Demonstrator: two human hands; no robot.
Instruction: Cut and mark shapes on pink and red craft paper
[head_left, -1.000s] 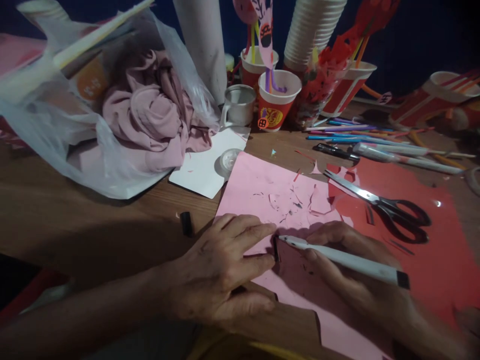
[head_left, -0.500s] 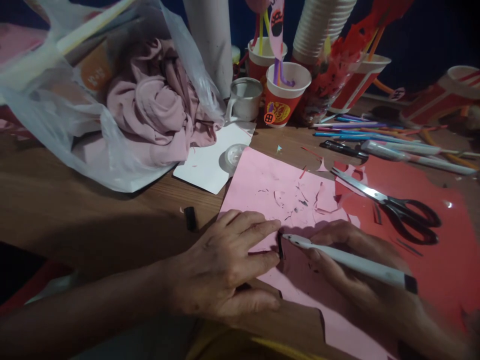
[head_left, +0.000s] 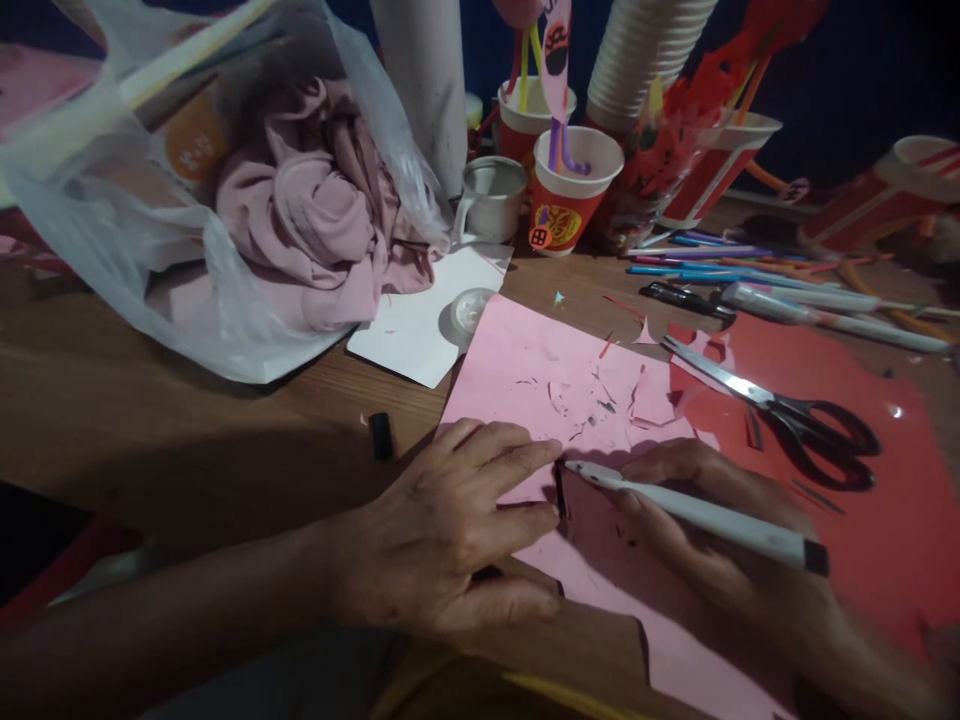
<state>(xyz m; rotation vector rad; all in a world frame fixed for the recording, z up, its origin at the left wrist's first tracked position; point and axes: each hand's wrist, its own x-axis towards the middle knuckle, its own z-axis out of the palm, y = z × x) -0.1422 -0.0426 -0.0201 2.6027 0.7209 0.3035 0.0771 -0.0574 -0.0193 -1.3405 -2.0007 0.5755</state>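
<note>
Flat on a pink sheet of paper [head_left: 510, 360], my left hand [head_left: 457, 520] spreads its fingers and presses the sheet down. In my right hand [head_left: 720, 540] is a white marker [head_left: 697, 510], gripped between thumb and fingers. Its dark tip meets the top of a short, thick black line [head_left: 560, 490] just beyond my left fingertips. Small pink and dark paper scraps [head_left: 600, 405] lie on the sheet above both hands. A black marker cap [head_left: 381, 436] rests on the wooden table, left of the paper.
Scissors [head_left: 795, 410] with black handles lie on red paper [head_left: 900, 440] at the right. Behind are pens [head_left: 802, 295], a decorated paper cup [head_left: 574, 195], a metal mug [head_left: 491, 200] and stacked cups [head_left: 649, 50]. A plastic bag [head_left: 247, 360] holding pink cloth [head_left: 322, 220] stands at left.
The marker's tip has shifted slightly up along the black line, and its rear end has dipped a little to the left. My left hand stays in place.
</note>
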